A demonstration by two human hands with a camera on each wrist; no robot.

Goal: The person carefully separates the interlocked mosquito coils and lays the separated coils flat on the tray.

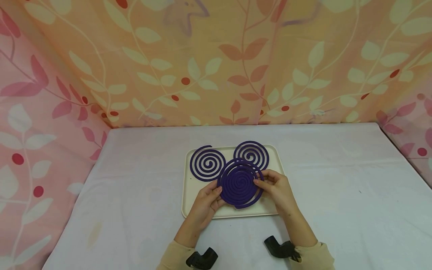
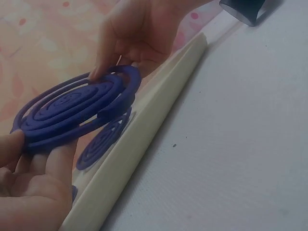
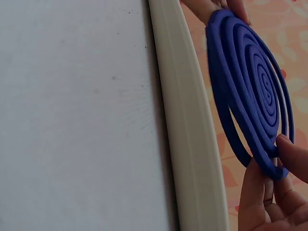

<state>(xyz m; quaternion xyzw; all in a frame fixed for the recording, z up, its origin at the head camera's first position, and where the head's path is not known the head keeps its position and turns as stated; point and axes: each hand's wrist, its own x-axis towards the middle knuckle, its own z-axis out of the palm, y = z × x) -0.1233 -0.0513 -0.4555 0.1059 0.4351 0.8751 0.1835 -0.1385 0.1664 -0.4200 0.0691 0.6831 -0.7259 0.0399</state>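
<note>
Both hands hold a dark purple-blue mosquito coil (image 1: 240, 183) above a cream tray (image 1: 199, 210). It looks like a tightly wound double coil with an outer ring partly spread away. My left hand (image 1: 206, 202) pinches its left edge, thumb on top and fingers beneath. On the opposite edge my right hand (image 1: 278, 189) pinches it between thumb and fingers. In the left wrist view the held coil (image 2: 72, 108) is tilted and raised off the tray. Two single spiral coils lie toward the tray's far side, a left coil (image 1: 207, 163) and a right coil (image 1: 251, 152), the latter partly covered.
A white cloth (image 1: 337, 195) covers the table. Behind it hangs an orange leaf-patterned curtain (image 1: 209, 67), with a pink patterned curtain (image 1: 30, 150) on the left. A black wrist device (image 1: 202, 258) is worn at the left sleeve, another black device (image 1: 280, 248) at the right.
</note>
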